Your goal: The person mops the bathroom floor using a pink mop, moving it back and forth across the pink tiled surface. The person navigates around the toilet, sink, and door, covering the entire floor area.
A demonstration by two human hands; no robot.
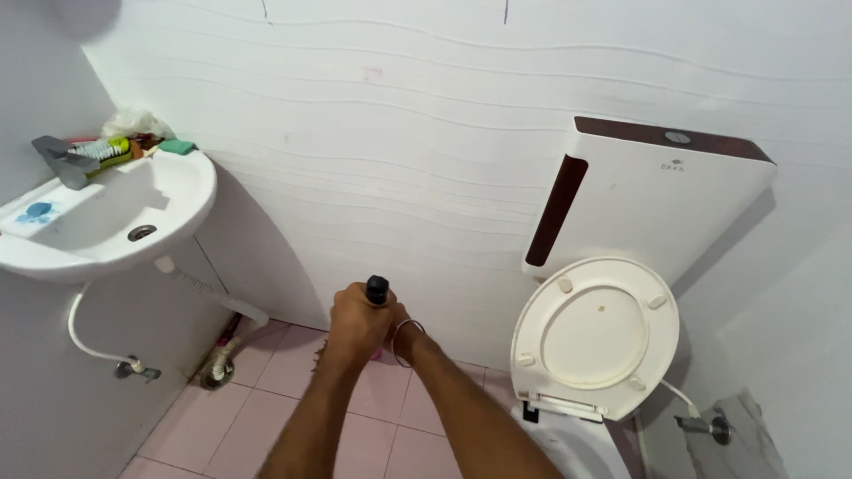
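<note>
Clasped together, both hands grip one black cylindrical handle end.

Left hand (355,321) wraps the black cylindrical handle end (378,289), which pokes up above the knuckles; right hand (397,330), with a thin metal bangle (408,341) at the wrist, closes in behind it. They meet over the pink tiled floor (293,368), before the white wavy wall (399,177). White basin (191,200) sits far left, white toilet lid (595,333) raised at right.
</note>
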